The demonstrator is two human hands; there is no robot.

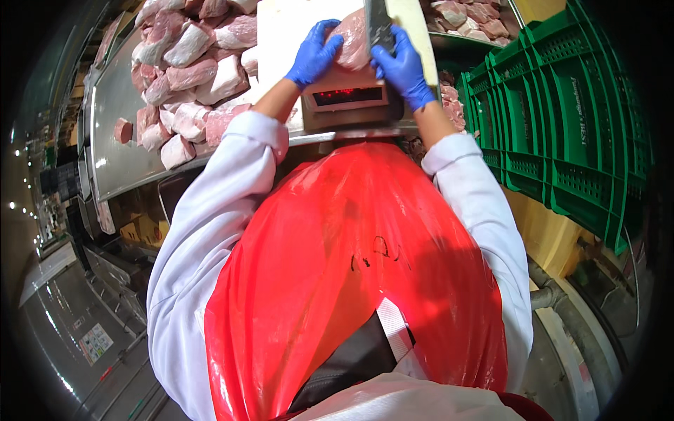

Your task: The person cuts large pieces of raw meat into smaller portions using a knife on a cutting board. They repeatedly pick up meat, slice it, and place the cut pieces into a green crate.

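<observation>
My left hand (315,56), in a blue glove, presses its fingers and thumb against the left side of a pink piece of raw meat (349,43). The meat lies on a white surface above a scale (349,99) with a lit red display. My right hand (404,68), also gloved in blue, is closed round a knife; the handle is mostly hidden by the fingers. The knife's broad dark blade (380,27) points away from me along the right side of the meat.
A heap of raw meat chunks (188,74) lies on a metal table (112,158) at the left. Further meat pieces (472,17) sit in a tray at the far right. A green plastic crate (554,116) stands close to my right arm. A white cutting board (277,24) lies ahead.
</observation>
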